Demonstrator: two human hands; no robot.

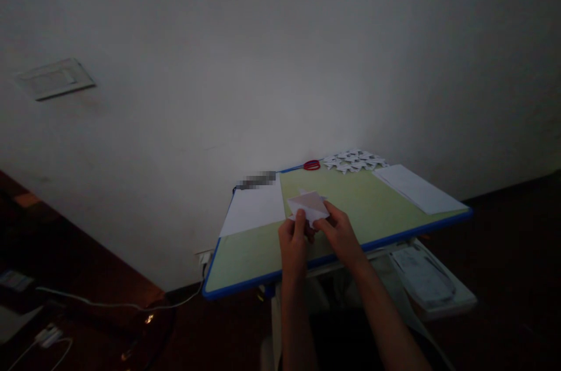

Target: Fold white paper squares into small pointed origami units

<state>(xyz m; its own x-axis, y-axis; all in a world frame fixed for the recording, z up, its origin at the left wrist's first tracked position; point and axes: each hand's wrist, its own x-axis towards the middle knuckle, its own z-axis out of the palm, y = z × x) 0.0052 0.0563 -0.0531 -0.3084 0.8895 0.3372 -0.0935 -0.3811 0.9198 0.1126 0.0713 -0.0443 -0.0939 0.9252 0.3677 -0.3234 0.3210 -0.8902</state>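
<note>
A small folded white paper [309, 204] is held just above the green desk [368, 207] near its front edge. My left hand [293, 239] pinches the paper's lower left edge with fingers closed. My right hand [340, 233] grips its lower right side, fingers curled on it. Both forearms reach in from the bottom of the view.
A white sheet [256, 207] lies on the desk's left part and another white sheet [416, 189] on the right. Red-handled scissors [311, 165] and several cut paper pieces [355, 160] lie at the back edge by the wall. Cables [109, 304] run across the floor on the left.
</note>
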